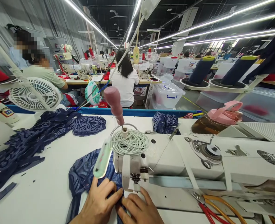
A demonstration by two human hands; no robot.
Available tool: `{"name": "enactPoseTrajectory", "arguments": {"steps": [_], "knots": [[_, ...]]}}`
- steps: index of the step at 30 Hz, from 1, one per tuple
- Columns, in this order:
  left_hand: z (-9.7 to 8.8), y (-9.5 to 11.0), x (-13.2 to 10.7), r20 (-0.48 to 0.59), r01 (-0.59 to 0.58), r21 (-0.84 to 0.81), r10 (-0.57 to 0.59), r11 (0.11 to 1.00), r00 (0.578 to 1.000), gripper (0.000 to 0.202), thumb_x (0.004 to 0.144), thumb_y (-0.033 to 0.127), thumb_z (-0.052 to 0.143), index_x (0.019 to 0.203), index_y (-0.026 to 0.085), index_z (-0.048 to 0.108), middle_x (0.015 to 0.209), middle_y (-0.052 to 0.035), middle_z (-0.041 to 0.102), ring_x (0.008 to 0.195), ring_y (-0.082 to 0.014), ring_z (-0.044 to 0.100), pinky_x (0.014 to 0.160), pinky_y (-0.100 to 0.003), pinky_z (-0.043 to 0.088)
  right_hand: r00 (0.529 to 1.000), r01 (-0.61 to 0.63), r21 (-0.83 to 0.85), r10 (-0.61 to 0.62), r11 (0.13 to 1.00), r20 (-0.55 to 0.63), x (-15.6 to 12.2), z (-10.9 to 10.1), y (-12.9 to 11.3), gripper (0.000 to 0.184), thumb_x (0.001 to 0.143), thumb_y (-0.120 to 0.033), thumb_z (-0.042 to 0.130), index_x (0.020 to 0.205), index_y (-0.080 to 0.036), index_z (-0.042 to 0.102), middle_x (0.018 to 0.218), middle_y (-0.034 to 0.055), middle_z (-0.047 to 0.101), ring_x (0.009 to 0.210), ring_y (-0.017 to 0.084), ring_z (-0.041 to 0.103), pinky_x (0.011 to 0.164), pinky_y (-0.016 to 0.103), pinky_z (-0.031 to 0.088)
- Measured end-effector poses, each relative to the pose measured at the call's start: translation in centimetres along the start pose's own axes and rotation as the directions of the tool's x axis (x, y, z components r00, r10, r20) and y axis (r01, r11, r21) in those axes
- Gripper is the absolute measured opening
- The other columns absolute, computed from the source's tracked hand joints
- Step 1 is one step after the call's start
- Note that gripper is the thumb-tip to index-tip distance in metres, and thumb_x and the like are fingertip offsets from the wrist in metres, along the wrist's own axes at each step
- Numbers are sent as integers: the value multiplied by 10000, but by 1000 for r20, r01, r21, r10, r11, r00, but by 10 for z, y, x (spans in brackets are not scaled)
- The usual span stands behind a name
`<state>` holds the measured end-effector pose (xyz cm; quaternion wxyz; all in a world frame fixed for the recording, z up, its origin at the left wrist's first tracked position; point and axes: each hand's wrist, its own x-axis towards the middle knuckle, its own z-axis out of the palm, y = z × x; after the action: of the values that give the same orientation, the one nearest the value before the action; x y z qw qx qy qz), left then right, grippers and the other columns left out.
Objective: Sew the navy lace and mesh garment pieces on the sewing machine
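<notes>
My left hand (pixel 103 199) lies on a piece of navy lace fabric (pixel 84 166), its fingers curled and its thumb pressed in on the cloth. My right hand (pixel 140 207) is close beside it, fingers bent over the fabric edge, just in front of the sewing machine (pixel 167 155). The two hands nearly touch below the needle area; the needle itself is hidden. Part of the cloth passes behind the machine head. A coil of pale cord (pixel 131 141) sits on top of the machine, near a pink-handled tool (pixel 114 104) standing upright.
Dark fabric strips (pixel 32 137) spread over the table's left side. Lace bundles (pixel 165 122) lie behind the machine. Scissors (pixel 204 200) with orange and red handles rest at lower right, below a pink-lidded jug (pixel 217 119). A fan (pixel 34 94) stands at left; other people sit ahead.
</notes>
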<state>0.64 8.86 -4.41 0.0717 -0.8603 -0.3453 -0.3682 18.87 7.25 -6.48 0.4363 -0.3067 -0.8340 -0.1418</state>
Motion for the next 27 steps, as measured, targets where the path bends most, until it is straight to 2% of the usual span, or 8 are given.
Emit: {"name": "enactPoseTrajectory", "arguments": {"steps": [4, 8, 11, 14, 17, 19, 23, 27], "knots": [[5, 2, -12, -13, -53, 93, 55, 994, 998, 408, 1067, 228, 309, 1029, 184, 713, 977, -41, 739, 1030, -194, 616, 1128, -441, 226, 1000, 1, -15, -1, 1000, 11, -2, 2, 1, 319, 1018, -162, 465, 774, -227, 660, 783, -62, 685, 724, 120, 540, 1188, 398, 137], [6, 1, -12, -17, -75, 139, 78, 987, 997, 406, 1070, 226, 308, 1029, 181, 709, 924, -20, 743, 951, -175, 649, 1199, -536, 120, 1000, 6, -29, -6, 1000, 14, -1, 3, 1, 330, 1039, -218, 455, 783, -253, 662, 785, -77, 687, 714, 119, 546, 1200, 406, 123], [7, -3, -4, -17, -71, 145, 74, 987, 997, 397, 1065, 207, 300, 1043, 178, 695, 913, -25, 740, 934, -175, 654, 1199, -538, 102, 1000, -5, -36, 5, 999, -1, 3, 2, 2, 321, 1038, -207, 451, 806, -249, 670, 783, -71, 695, 705, 114, 557, 1202, 395, 131], [9, -9, 6, 1, -55, 131, 56, 990, 998, 367, 1048, 158, 306, 1058, 170, 673, 941, -33, 734, 889, -161, 646, 1154, -455, 221, 1000, -24, -42, 25, 999, 19, 5, 0, 4, 273, 1017, -166, 477, 853, -234, 684, 817, -64, 713, 684, 108, 559, 1200, 384, 151], [8, -11, 12, 73, -36, 80, 31, 996, 997, 350, 994, 64, 323, 995, 175, 655, 883, -23, 707, 829, -157, 631, 997, -368, 378, 999, -17, -55, 19, 998, 34, 2, 0, 6, 252, 1015, -175, 486, 879, -240, 687, 845, -60, 720, 687, 111, 570, 1197, 382, 162], [5, -9, 10, 82, 0, 56, -5, 998, 997, 350, 953, 21, 337, 976, 183, 646, 836, -19, 681, 807, -160, 619, 949, -367, 398, 997, -43, -55, 46, 998, 58, -3, 3, 5, 242, 1027, -212, 482, 901, -254, 685, 856, -70, 715, 709, 111, 585, 1197, 368, 154], [-2, -4, 2, 86, 70, 68, -76, 995, 993, 316, 960, 47, 366, 1024, 192, 639, 819, -16, 652, 786, -163, 593, 988, -431, 366, 989, -91, -60, 98, 994, 111, -11, 7, 3, 190, 1023, -275, 506, 927, -276, 671, 865, -87, 689, 722, 102, 594, 1198, 384, 138], [-1, -4, -1, 97, 3, 63, -9, 998, 995, 294, 972, 61, 372, 1043, 184, 630, 811, -13, 639, 746, -155, 584, 929, -410, 412, 999, -23, -45, 25, 999, 48, -4, 6, 3, 213, 1011, -199, 516, 865, -232, 669, 816, -74, 684, 729, 94, 602, 1205, 407, 141]]}}
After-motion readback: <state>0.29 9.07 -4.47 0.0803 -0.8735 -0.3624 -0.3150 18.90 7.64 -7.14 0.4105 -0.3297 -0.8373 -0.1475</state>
